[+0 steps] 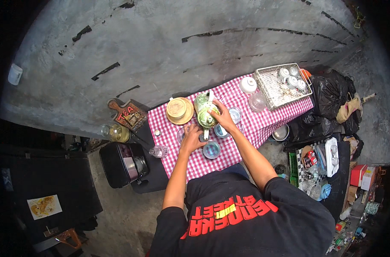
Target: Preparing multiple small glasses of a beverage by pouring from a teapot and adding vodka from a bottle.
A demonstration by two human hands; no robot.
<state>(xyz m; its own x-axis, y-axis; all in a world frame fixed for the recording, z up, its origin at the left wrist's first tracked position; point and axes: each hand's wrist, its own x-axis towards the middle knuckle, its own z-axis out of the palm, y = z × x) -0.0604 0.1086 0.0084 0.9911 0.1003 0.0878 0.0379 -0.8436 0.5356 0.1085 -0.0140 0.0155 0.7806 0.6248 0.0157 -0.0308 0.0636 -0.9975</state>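
A green-and-white patterned teapot [202, 107] is over the red-and-white checked tablecloth [250, 128]. My right hand [222, 115] is closed over the teapot's right side, its fingers across the body. Below the teapot's spout, my left hand [191, 138] has its fingers curled round a small dark thing [202, 138], which they partly hide. A clear glass dish [180, 134] shows just behind that hand. Close by, nearest me, stands a glass cup [211, 150] with a bluish look. Two more glass cups are to the right, one [221, 132] partly behind my right wrist and one [235, 114] farther back.
A yellowish bowl [177, 108] rests on a round plate left of the teapot. At the right, a white wire tray [274, 88] holds several white mugs, beside a white lidded pot [248, 85] and a glass jar [257, 103]. A clear glass [159, 151] lies near the left edge, beside a black appliance [113, 165].
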